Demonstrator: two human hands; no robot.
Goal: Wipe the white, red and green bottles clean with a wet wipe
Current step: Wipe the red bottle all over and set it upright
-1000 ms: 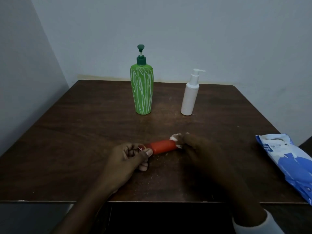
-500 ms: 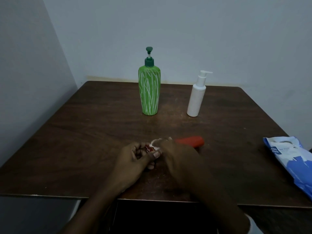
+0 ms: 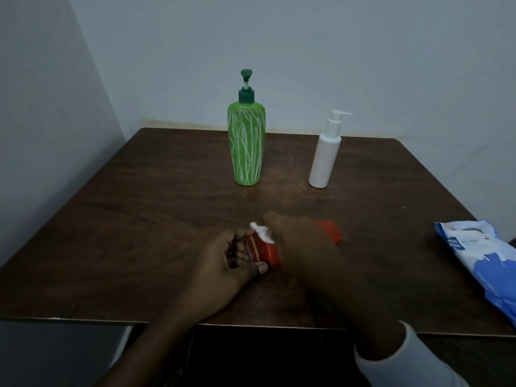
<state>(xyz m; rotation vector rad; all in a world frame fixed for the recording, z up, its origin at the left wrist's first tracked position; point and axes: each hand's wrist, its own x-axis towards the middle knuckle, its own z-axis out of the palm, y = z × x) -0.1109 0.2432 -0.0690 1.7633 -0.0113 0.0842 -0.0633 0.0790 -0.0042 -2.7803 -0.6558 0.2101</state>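
Note:
The red bottle (image 3: 266,251) lies on its side near the front of the dark wooden table (image 3: 139,219). My left hand (image 3: 234,263) grips its left end, thumb under and fingers curled round it. My right hand (image 3: 301,244) lies over the bottle's middle and holds a white wet wipe (image 3: 262,231) against it; only a scrap of the wipe shows. The bottle's right end sticks out past my right hand. The green pump bottle (image 3: 247,143) and the white pump bottle (image 3: 325,157) stand upright further back.
A blue and white pack of wet wipes (image 3: 480,263) lies at the table's right edge. Pale walls close in behind and to the left. Small crumbs dot the table near its front edge.
My right hand with the wipe has slid left along the red bottle, from its right end to near my left hand. The bottle's right end is now uncovered.

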